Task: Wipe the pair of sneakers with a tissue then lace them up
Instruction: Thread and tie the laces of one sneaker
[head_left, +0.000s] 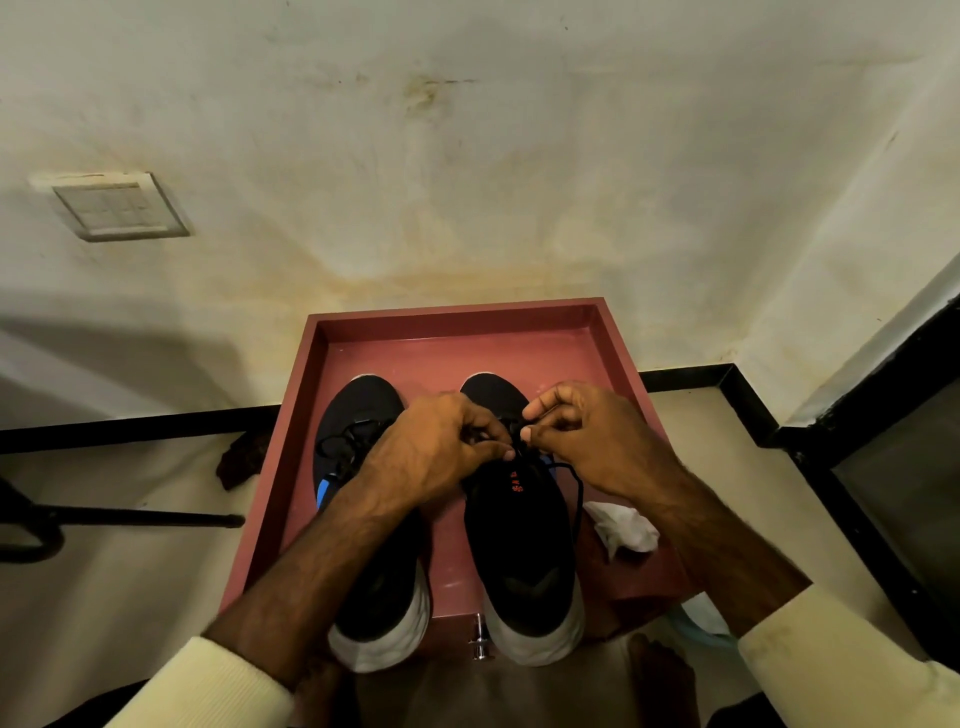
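Both hands, left (435, 453) and right (592, 436), pinch the black lace (570, 475) over the right sneaker (519, 540) (beside its mate (358, 415)) in the red tray (457, 332); a crumpled tissue (623, 527) lies just right.

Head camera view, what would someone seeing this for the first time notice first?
Two hands meet at the centre: the left hand and right hand pinch the black lace over the right sneaker. It stands beside the left sneaker, toes toward the wall, in a shallow reddish tray. A crumpled white tissue lies on the tray's right side, under the right forearm.
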